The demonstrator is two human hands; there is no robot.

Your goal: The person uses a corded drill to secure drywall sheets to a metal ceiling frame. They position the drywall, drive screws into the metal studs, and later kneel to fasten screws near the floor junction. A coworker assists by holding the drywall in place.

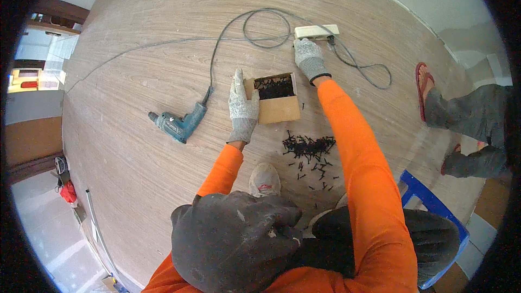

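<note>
Where the brown cardboard box (279, 113) stands: grey-gloved left hand (243, 101), open against it.
Where the oblong cream power strip (319, 31) lies: grey-gloved right hand (309, 57), apart from left; grip indeterminable.

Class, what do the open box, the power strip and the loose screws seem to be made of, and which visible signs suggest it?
Open box: matte cardboard, judging by its plain brown, flat panels. Power strip: probably smooth plastic, given its cream, moulded-looking casing. Loose screws: likely metal with a dark finish, from their thin, black shafts.

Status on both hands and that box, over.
Left hand at open cardboard box, dark screws inside. Right hand at power strip. Loose screws scattered nearby.
</note>
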